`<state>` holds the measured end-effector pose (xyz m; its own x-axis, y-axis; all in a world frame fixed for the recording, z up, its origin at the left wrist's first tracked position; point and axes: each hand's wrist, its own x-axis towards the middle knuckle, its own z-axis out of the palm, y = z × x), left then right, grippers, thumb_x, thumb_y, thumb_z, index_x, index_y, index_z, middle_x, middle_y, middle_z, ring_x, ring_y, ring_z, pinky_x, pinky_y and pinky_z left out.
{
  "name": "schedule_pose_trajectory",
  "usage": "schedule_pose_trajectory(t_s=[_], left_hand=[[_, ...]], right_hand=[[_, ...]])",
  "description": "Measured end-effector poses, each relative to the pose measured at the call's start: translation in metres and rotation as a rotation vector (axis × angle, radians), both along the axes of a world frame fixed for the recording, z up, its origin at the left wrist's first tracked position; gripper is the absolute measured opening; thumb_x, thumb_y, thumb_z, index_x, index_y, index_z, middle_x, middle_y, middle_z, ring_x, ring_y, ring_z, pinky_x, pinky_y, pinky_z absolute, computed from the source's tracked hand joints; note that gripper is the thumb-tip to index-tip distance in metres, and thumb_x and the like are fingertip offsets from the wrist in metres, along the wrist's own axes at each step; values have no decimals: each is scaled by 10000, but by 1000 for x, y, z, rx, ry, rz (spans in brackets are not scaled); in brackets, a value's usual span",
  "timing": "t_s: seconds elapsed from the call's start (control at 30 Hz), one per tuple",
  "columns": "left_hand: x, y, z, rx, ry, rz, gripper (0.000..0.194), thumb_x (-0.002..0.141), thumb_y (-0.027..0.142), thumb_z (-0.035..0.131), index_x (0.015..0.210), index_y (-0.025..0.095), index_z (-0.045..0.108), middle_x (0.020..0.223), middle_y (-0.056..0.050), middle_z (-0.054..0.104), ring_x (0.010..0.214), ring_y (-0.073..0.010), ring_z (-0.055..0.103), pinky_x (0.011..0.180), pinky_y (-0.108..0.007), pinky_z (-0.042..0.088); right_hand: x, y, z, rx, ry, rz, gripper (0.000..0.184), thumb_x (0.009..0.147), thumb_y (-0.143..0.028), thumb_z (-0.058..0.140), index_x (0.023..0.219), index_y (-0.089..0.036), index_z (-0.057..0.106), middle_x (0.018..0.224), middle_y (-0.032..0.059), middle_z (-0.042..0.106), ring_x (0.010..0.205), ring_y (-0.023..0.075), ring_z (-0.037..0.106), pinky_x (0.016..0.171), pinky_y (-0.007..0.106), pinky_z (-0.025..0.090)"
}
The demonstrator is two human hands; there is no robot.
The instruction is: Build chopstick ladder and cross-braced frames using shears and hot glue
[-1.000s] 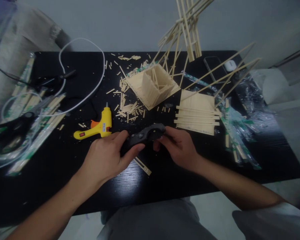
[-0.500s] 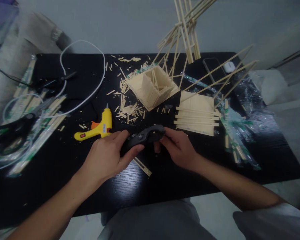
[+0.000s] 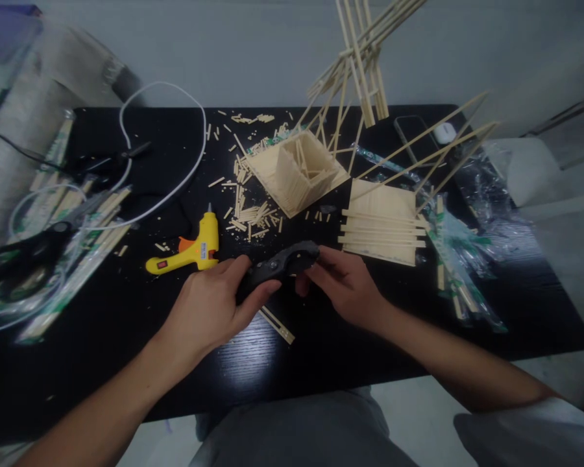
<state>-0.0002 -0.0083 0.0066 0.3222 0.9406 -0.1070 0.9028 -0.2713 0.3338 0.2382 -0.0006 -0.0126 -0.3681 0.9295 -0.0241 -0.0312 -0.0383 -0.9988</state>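
Two hands: left (image 3: 211, 299) grips a black tool (image 3: 278, 264), its length slanting away rightward; right (image 3: 346, 284), can't tell.

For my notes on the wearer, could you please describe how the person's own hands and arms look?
The left hand and right hand are both ungloved, with no watch or bracelet visible. A loose grey sleeve shows on the right arm; none shows on the left arm.
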Motion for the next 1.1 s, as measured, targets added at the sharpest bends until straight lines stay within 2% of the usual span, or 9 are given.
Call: schedule_pose_trajectory(t_s=[0.1,0.2,0.4,0.77,1.1], left_hand=[[1,-1,-2,-4,4,10,463,1049,618,392,885,224,572,778,-63,689,727,-287,720,628,-357,429],[2,-2,-4,-3,7,12,453,1051,612,401,912,221,584,814,-70,705,739,-286,720,634,-359,432],[2,-3,-3,4,7,3,445,1046,615,422,938,222,599,837,-70,715,759,-281,720,632,-355,432],[1,-2,1,16,18,-26,441,1050,594,419,950,212,615,846,-78,726,775,-300,742,636,-367,463],[5,-5,5,-30,87,-3,435,1051,601,415,883,231,570,745,-55,681,706,-301,727,605,-365,412]], right_hand=[[-2,0,-1,-25,36,-94,260,948,-422,839,900,-200,711,771,-8,745,691,126,708,684,238,592],[-3,0,-2,-30,61,-171,270,882,-420,904,907,-211,736,790,-10,773,682,132,727,676,247,616],[0,0,0,-18,8,-206,257,879,-430,908,860,-212,774,761,-4,799,685,150,759,693,266,633],[2,1,2,-12,-23,-180,310,884,-478,892,813,-199,777,722,14,790,667,162,751,666,277,615],[0,-1,3,-46,14,-174,308,879,-471,901,810,-200,771,724,10,794,658,155,754,671,266,626]])
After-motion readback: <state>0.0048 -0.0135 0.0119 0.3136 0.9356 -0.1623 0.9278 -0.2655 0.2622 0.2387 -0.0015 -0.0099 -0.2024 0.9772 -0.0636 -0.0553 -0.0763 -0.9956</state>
